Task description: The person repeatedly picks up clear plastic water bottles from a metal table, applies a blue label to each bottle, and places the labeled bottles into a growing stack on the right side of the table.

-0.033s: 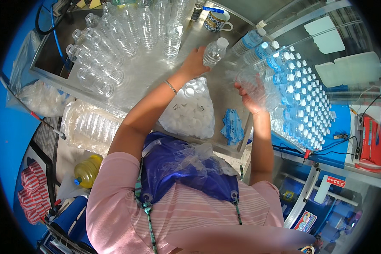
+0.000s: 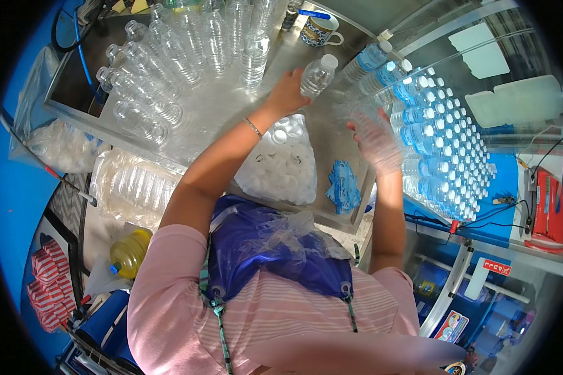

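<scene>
My left hand (image 2: 286,94) is wrapped round a clear plastic bottle (image 2: 318,77) with a white cap, above the metal worktop (image 2: 216,119). Facing it, my right hand (image 2: 381,152) is closed on a see-through ribbed plastic thing (image 2: 366,122), smeared by motion, which looks like an uncapped bottle. A bag of white caps (image 2: 280,169) lies on the worktop below my left wrist. Blue labels (image 2: 344,187) sit in a small pile to its right. Beyond my left hand stands a water-filled bottle (image 2: 254,61).
Several uncapped bottles (image 2: 150,72) fan out at the far left. Labelled, white-capped bottles (image 2: 444,137) stand in a dense block at right. A patterned mug (image 2: 319,32) with a blue pen (image 2: 314,14) across it is at the back. A yellow-filled jug (image 2: 130,253) sits lower left.
My right hand has shifted slightly, and the clear thing in it has swung upward and to the left. My left hand and its capped bottle have hardly moved.
</scene>
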A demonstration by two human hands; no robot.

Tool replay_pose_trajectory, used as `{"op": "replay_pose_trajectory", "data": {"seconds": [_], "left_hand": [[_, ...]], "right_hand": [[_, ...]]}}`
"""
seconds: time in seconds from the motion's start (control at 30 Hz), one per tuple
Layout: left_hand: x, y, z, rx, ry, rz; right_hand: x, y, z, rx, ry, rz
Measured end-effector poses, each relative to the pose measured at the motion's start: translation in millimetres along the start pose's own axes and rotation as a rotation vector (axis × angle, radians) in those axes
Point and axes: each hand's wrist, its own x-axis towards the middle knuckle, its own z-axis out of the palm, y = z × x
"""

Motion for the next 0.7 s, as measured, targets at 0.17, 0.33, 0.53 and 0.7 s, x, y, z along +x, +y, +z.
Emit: {"op": "replay_pose_trajectory", "data": {"seconds": [0.17, 0.33, 0.53, 0.7], "left_hand": [[24, -6, 16, 0.006, 0.053, 0.04], [36, -5, 23, 0.013, 0.074, 0.05], [-1, 2, -17, -0.072, 0.129, 0.094], [-36, -8, -74, -0.027, 0.45, -0.078]], "right_hand": [[-4, -9, 39, -1.189, 0.337, -0.501], [33, 17, 31, -1.382, 0.501, -0.944], [47, 26, 36, -1.42, 0.625, -1.039], [24, 61, 54, -1.543, 0.629, -1.334]]}}
